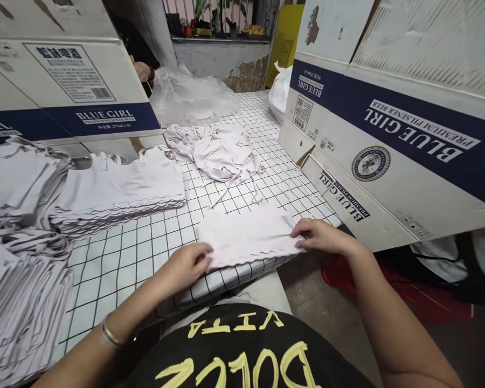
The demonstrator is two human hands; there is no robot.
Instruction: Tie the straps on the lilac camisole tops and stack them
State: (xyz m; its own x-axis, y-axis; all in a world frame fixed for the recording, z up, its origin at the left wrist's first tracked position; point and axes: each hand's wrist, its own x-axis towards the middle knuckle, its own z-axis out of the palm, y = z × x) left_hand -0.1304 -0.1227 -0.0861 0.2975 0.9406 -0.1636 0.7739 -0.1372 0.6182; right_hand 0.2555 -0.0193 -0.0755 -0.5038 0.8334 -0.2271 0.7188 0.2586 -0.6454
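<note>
While the pale garment [246,237] is spread along the near edge of the tabletop [133,258], its ends are pinched by the left grip [192,261] and right grip [317,235]. Open room is left toward the garment stack [117,186]; leftmost piles [20,307] are cut off, and a co-worker [143,71] is mostly hidden by a carton [105,81].

There were the wearer's two hands [189,263] [324,235], one co-worker's hand [143,71], one flat cloth [246,237], three garment stacks [10,178] [121,186] [22,318], one garment heap [222,151], two beer cartons [16,81] [404,140], one desk [141,248].
</note>
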